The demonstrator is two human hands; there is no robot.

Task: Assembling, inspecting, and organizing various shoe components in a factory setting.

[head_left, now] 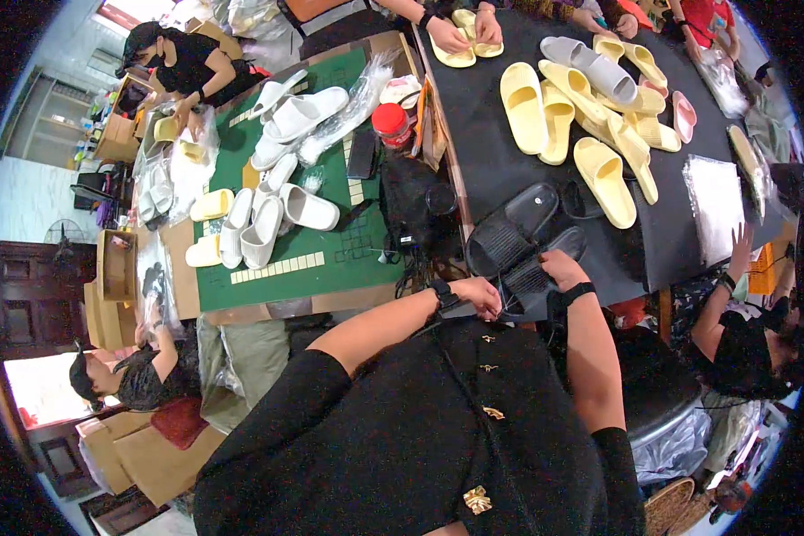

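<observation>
Bunching the left hand's [481, 297] fingertips together just beside the toe end of the right black slide [529, 275], maybe pinching something thin, but not making out what from here. Curling the right hand's [563, 268] fingers against the outer side of that same slide, close to the strap; honestly not telling whether clamping down or just steadying.

Lying sole-down at the near edge of the black tabletop [487, 152], right beside the left black slide [527, 214]. Guessing at light, springy foam or rubber here, so probably flexing a bit under a squeeze and not breaking. Not looking fragile at all, though maybe skidding around on that smooth surface. For a hold, leaning toward the ribbed strap [498, 248] or the thick sole edge around mid-length, and skipping the bare heel end as a bit floppy, probably.

Running lengthwise on a diagonal, lower left by the body to upper right across the table. Pointing toes in toward the torso and aiming open heels away. Roughly paralleling the left one, just lying a touch flatter.

Farther out, seeing a pile of yellow slides [604, 181] past the heels, white plastic bags [717, 210] off right, pale slides [308, 116] on the green board [366, 275] off left, plus another person's hands [449, 37] handling a yellow pair up top.
</observation>
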